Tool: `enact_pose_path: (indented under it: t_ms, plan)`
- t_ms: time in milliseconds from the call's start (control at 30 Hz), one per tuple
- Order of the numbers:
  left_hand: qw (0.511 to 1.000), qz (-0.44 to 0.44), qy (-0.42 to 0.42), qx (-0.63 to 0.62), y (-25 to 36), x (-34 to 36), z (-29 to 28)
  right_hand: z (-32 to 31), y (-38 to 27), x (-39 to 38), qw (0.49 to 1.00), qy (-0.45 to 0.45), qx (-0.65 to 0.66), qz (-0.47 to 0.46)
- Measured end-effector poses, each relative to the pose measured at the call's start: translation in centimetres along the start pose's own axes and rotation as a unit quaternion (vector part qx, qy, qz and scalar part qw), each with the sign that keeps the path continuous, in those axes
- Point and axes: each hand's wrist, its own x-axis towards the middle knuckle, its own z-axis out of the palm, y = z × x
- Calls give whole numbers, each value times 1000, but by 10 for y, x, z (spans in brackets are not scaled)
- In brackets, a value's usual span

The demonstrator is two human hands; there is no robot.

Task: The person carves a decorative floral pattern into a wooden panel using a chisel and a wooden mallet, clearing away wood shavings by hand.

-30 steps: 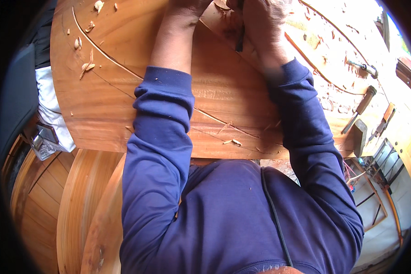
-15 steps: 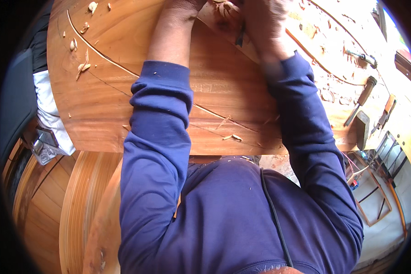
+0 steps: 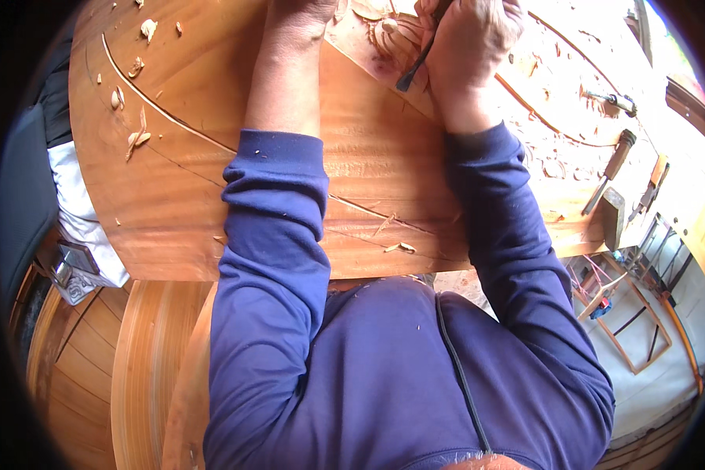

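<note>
My right hand [image 3: 478, 39] is closed round a carving chisel [image 3: 417, 69] whose dark, flared end sticks out below the fingers toward me. The tool's upper part runs past the top of the picture. Close by on the wooden panel [image 3: 384, 172] is a carved, flower-like relief [image 3: 389, 31] with a round centre. At the upper edge, left of that carving, my left hand [image 3: 309, 9] rests over the panel; its fingers are cut off by the frame. Curved grooves and thin drawn lines cross the panel.
Wood shavings [image 3: 137, 139] lie scattered at the left and more thickly at the right. A wooden-handled chisel [image 3: 620, 157], a dark metal block-like head [image 3: 612, 219], another slim tool [image 3: 652, 188] and a metal tool [image 3: 615, 102] lie along the right. White cloth [image 3: 82, 211] hangs at the left.
My right hand has shifted a little with the chisel, so more of the dark blade and the carving shows. The view has also moved slightly.
</note>
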Motion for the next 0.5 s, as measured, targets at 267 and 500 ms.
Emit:
enact_pose_path:
  t_ms: [267, 500]
  plan:
    - [996, 87, -7, 14, -4, -4, -5, -47, -37, -7, 988, 31, -125, -90]
    - [998, 16, 39, 36, -9, -1, -9, -49, -24, -7, 967, 139, -185, -111]
